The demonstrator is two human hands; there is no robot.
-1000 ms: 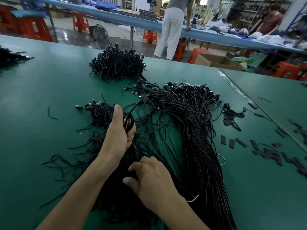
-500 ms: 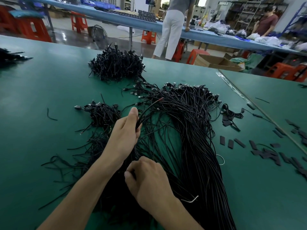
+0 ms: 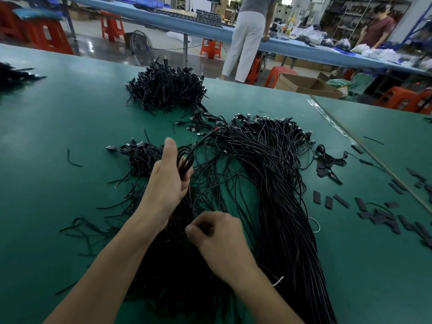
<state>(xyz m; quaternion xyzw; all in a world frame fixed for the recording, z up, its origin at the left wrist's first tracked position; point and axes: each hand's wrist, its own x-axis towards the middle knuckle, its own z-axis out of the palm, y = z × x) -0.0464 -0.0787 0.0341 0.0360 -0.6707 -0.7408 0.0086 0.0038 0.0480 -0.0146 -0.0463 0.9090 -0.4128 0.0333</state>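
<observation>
Coiled cable (image 3: 185,160), left hand (image 3: 167,183) fingers (image 3: 188,174) curled round it, right hand (image 3: 217,237) fingers (image 3: 196,228) pinching a strand (image 3: 175,237)

A green table (image 3: 58,118) carries a tangled pile of coiled black leads (image 3: 166,90) at its far side, and another dark heap (image 3: 14,74) pokes in at the left edge. Flat black strips (image 3: 383,216) lie scattered to the right, near a single coiled lead (image 3: 329,157) and a white tie (image 3: 315,224). A second green table (image 3: 385,127) butts against the right side. Beyond are a cardboard box (image 3: 306,86), orange stools (image 3: 211,47), a floor fan (image 3: 140,46) and a long blue bench (image 3: 205,31) – one person in white trousers (image 3: 247,43) stands at it, another (image 3: 378,29) behind it, before shelves (image 3: 339,17).
</observation>
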